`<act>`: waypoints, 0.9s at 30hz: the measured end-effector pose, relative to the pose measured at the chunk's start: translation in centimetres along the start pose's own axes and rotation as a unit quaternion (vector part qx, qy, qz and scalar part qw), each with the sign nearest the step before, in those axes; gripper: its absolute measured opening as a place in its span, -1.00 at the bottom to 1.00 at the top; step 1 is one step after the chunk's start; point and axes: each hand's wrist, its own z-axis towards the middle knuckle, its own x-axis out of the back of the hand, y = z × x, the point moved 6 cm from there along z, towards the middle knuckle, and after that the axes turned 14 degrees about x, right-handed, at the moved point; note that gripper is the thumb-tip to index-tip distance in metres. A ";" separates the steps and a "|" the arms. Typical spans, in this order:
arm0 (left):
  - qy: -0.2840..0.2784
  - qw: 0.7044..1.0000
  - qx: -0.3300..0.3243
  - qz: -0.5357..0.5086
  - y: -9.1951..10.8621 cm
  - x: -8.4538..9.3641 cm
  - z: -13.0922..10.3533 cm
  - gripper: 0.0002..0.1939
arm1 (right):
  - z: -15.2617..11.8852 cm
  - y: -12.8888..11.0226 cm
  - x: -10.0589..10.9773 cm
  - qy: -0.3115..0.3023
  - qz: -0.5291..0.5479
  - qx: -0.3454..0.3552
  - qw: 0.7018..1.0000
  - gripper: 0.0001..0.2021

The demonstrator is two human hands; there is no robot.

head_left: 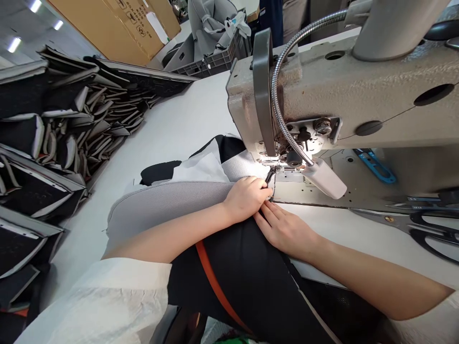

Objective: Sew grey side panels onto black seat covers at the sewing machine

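Observation:
Just in front of the needle of a sewing machine [294,100], my left hand [247,198] is closed with its fingers pinching the edge of a padded fabric cover [244,267]. The cover is black with an orange stripe and has a light grey mesh panel [172,198] lying to the left. My right hand [285,229] lies flat on the black part, fingers stretched toward the left fingertips. A lamp [324,179] on a flexible metal hose lights the stitching spot. My left fingers partly hide the fabric edge under the foot.
Stacked black and grey fabric pieces [107,110] crowd the left of the white table [172,119]. Large scissors [401,220] and a blue-handled tool [376,167] lie at the right. Behind stand a cardboard box [118,28] and a grey crate [215,62] with grey fabric.

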 end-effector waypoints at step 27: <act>-0.064 0.993 0.076 0.068 -3.3 4.8 0.1 -0.47 | 2.4 5.3 0.2 -0.039 0.363 -0.055 0.929 -0.73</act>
